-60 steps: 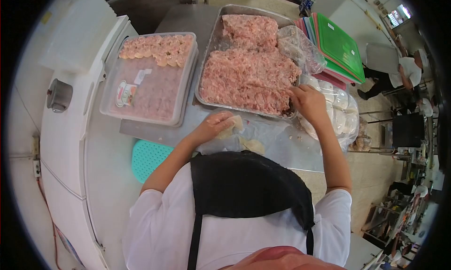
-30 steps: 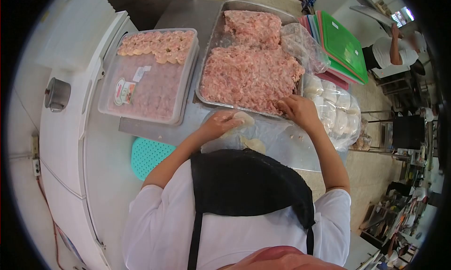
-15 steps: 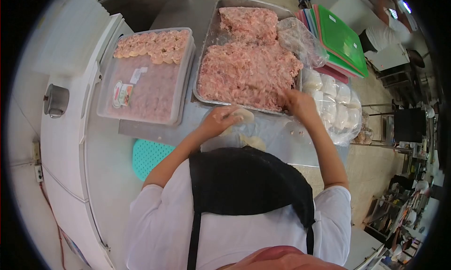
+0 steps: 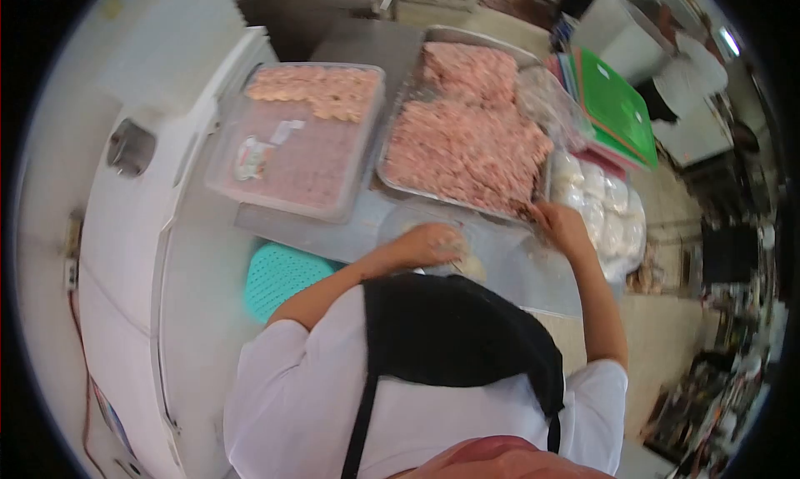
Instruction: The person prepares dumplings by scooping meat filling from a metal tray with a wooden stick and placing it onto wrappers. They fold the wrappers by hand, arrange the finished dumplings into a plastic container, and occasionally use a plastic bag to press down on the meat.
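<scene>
One head-worn fisheye camera looks steeply down, close over the metal table point(image 4: 533, 287) and the wearer's chest.

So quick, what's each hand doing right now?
Left hand: cupped around a dough wrapper.
Right hand: at the edge of the minced meat; grip cannot be told.

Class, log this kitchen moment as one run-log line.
left hand: on dough wrapper | right hand: at minced meat in metal tray | beside: lidded plastic box
</scene>
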Motion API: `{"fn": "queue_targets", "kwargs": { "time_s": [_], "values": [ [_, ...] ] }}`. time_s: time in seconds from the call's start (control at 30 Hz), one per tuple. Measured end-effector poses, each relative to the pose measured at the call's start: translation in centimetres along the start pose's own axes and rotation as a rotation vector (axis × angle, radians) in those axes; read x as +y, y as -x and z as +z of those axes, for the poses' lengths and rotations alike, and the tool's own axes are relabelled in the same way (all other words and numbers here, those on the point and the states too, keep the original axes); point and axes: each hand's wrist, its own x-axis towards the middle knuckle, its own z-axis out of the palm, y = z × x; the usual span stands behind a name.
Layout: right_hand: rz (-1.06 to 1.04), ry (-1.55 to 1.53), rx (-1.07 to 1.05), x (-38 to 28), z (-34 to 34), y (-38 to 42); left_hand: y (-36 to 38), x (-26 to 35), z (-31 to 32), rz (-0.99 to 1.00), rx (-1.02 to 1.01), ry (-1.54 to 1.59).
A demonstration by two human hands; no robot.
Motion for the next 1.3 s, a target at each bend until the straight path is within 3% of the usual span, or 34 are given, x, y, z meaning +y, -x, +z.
{"fn": "queue_targets", "kwargs": {
  "time_s": [0.2, 0.33, 0.4, 0.47, 0.63, 0.8, 0.93, 1.07, 1.13, 1.23, 1.3],
  "values": [
    [-0.044, 0.227, 0.095, -1.5, -1.7, 0.4, -1.4, -2.3, 2.9, 0.293, -0.072, -0.323],
    [-0.072, 0.189, 0.308, -2.1, -3.6, -0.6, -1.8, -1.9, 3.4, 0.14, -0.105, -0.362],
    [-0.033, 0.175, 0.368, -2.3, -3.6, -1.3, -1.5, -1.3, 2.9, 0.142, -0.002, -0.273],
    [-0.078, 0.127, 0.229, -0.6, 0.7, -1.8, -1.2, -0.1, 1.9, 0.12, 0.07, -0.236],
    [-0.072, 0.065, 0.09, -1.4, -0.5, -0.8, -0.6, 2.0, -0.6, 0.022, 0.253, -0.291],
    [-0.024, 0.261, 0.092, 0.0, -4.6, -1.2, 0.2, 5.4, -2.0, -0.089, 0.309, -0.295],
    [-0.124, -0.006, 0.3, 0.0, -3.8, -1.1, 0.1, 5.3, -1.2, -0.104, 0.452, -0.381],
    [-0.216, 0.004, 0.045, 1.3, -0.1, -1.0, -0.4, 6.1, -0.7, -0.257, 0.513, -0.075],
    [-0.181, 0.051, 0.093, 0.6, -2.7, -0.9, -1.0, 8.1, -0.6, -0.433, 0.537, 0.001],
    [-0.187, 0.01, 0.207, 0.3, -2.9, -1.5, -1.0, 7.2, 1.0, -0.474, 0.671, -0.114],
    [-0.236, -0.039, 0.218, 0.6, -1.6, -1.7, -1.9, 9.8, 0.7, -0.519, 0.571, -0.083]
  ]
}}
